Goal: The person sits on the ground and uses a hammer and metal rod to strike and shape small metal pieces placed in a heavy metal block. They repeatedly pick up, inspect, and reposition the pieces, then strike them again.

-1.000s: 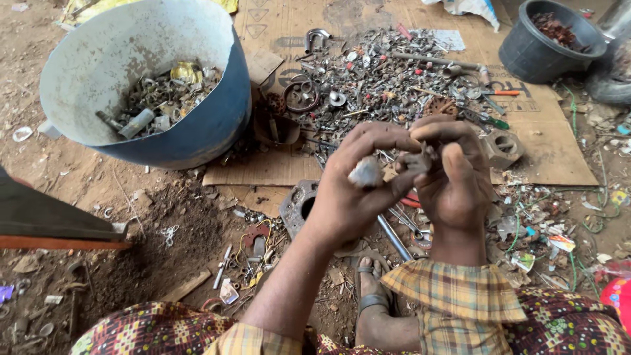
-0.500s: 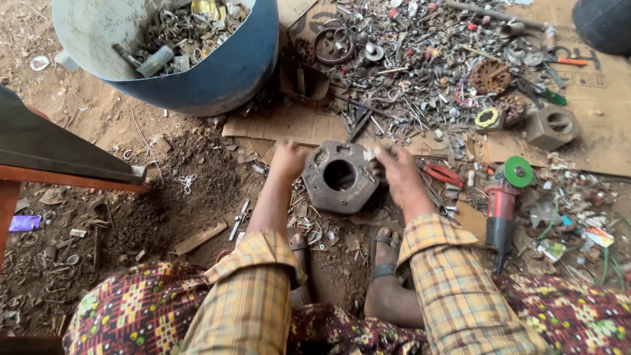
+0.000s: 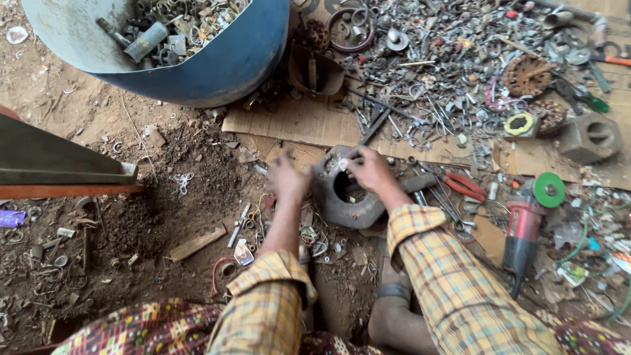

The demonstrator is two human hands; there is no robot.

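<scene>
Hands over a heavy metal ring (image 3: 342, 200) lying on the dirt floor (image 3: 164, 197) at the cardboard sheet's (image 3: 296, 125) edge. Right hand (image 3: 369, 169) pinches a small pale piece above the ring's hole. Left hand (image 3: 289, 181), blurred beside the ring; its grip cannot be told. Red grinder (image 3: 526, 227) lies to the right, blue tub (image 3: 217, 62) beyond.

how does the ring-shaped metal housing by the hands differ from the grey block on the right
The round metal housing is ring-shaped, dark and rusty; the grey block is squarish and paler. The housing lies on dirt at the cardboard edge, with the right hand on its rim and the left hand beside it; the block sits untouched on the cardboard, apart from both hands. Both have a round central hole.
</scene>
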